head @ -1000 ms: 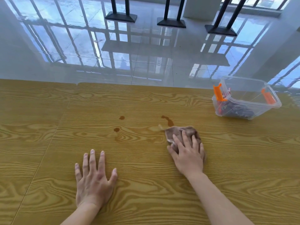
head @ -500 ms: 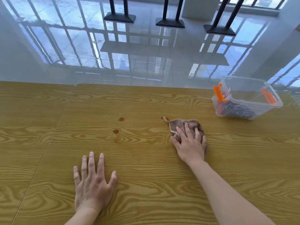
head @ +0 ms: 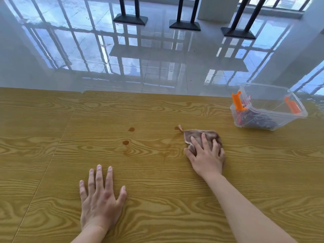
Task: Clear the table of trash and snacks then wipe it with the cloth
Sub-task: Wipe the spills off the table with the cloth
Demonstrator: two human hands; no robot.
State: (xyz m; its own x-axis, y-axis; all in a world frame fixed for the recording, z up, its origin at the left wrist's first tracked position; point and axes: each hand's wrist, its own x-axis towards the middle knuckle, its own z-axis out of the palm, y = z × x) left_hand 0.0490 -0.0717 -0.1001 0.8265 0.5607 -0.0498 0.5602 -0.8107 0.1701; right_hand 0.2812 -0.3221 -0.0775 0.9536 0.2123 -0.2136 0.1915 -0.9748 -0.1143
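Observation:
A small brown cloth lies flat on the wood-grain table, and my right hand presses on its near half with fingers spread. Just left of the cloth sits a small brown spot with a faint wet smear below it. Two more brown drops lie further left. My left hand rests flat on the table near me, palm down, holding nothing.
A clear plastic bin with orange latches holds snack wrappers at the table's far right. A seam runs between two table panels on the left. Beyond the far edge is glossy floor with black table bases.
My right hand has pushed the cloth away from me and slightly right, over the long brown streak, which now shows only as a small spot and a faint smear. My left hand stayed put.

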